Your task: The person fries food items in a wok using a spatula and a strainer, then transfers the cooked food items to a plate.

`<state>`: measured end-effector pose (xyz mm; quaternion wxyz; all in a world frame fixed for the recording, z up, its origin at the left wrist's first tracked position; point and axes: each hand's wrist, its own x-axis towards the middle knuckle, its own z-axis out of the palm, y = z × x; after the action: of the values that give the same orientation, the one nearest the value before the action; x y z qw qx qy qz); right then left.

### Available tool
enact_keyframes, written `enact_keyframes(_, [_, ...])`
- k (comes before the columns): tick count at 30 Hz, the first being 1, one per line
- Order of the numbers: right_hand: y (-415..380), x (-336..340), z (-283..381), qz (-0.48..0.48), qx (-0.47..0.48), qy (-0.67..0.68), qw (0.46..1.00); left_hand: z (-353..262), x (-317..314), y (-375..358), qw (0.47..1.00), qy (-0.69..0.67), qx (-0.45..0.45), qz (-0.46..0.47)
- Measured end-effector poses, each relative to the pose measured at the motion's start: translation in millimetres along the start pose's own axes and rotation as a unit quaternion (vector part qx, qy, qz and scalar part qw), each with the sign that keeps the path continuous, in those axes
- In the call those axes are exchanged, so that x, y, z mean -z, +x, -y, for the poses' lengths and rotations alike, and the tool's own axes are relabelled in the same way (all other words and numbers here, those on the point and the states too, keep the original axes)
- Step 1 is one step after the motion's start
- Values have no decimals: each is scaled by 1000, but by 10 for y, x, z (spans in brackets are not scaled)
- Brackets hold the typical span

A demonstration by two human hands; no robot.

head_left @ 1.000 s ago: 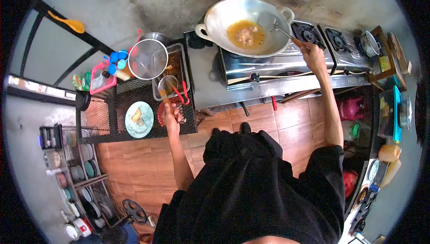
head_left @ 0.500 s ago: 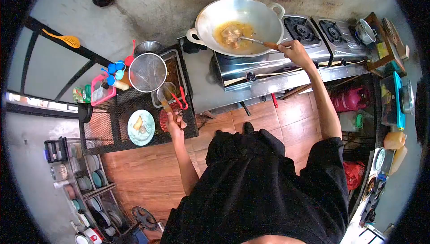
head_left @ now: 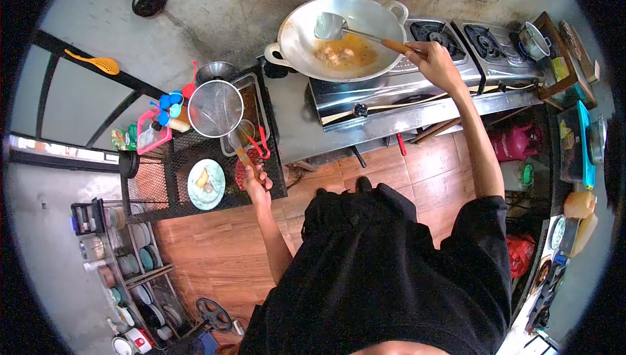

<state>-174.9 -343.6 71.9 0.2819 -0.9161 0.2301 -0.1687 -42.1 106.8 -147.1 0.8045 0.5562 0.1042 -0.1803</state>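
My right hand (head_left: pixel 432 61) is closed round the wooden handle of a metal spatula (head_left: pixel 331 26). The spatula's blade is over the back of a large wok (head_left: pixel 297 35), clear of the oil. Pieces of food (head_left: pixel 345 54) lie in the yellowish oil at the wok's bottom. My left hand (head_left: pixel 258 184) grips the handle of a round mesh strainer (head_left: pixel 215 108), held over the black mesh table at the left. Below the strainer, a light plate (head_left: pixel 206 184) bears some food.
Two more burners (head_left: pixel 482 41) are right of the wok, with a small pot (head_left: pixel 535 42) at the far end. Red tongs (head_left: pixel 261 143), a tray and a pink basket (head_left: pixel 154 134) occupy the left table. A dish rack (head_left: pixel 147 257) stands lower left.
The spatula blade has risen out of the oil toward the wok's back, leaving the food pieces in the oil. My left hand still holds the strainer in nearly the same place.
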Motion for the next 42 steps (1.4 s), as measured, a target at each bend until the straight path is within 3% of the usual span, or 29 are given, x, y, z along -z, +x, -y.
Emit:
enact_keyframes(10, [109, -55, -362, -34, 63, -41, 997, 115, -112, -254, 999, -14, -31, -25])
enact_keyframes(14, [180, -58, -494, -3, 67, -21, 998, 127, -155, -344, 998, -11, -39, -51])
enact_keyframes(19, [250, -63, -655, -37, 82, -93, 992, 164, -217, -492, 997, -6, -47, -62])
enact_keyframes(23, [223, 59, -557, -34, 83, -54, 994, 277, -218, -468, 992, -27, -67, -99])
enact_keyframes(25, [216, 119, -533, 26, 76, -57, 995, 263, -259, -534, 993, -17, -63, -98])
enact_keyframes(29, [169, 151, -445, 43, 92, -57, 993, 247, -322, -571, 994, -2, -50, -99])
enact_keyframes(34, [307, 22, -617, -66, 109, -105, 986, 247, -365, -577, 994, -1, -59, -93])
enact_keyframes(42, [253, 103, -597, -44, 55, -88, 994, 208, -334, -549, 995, 6, -47, -87])
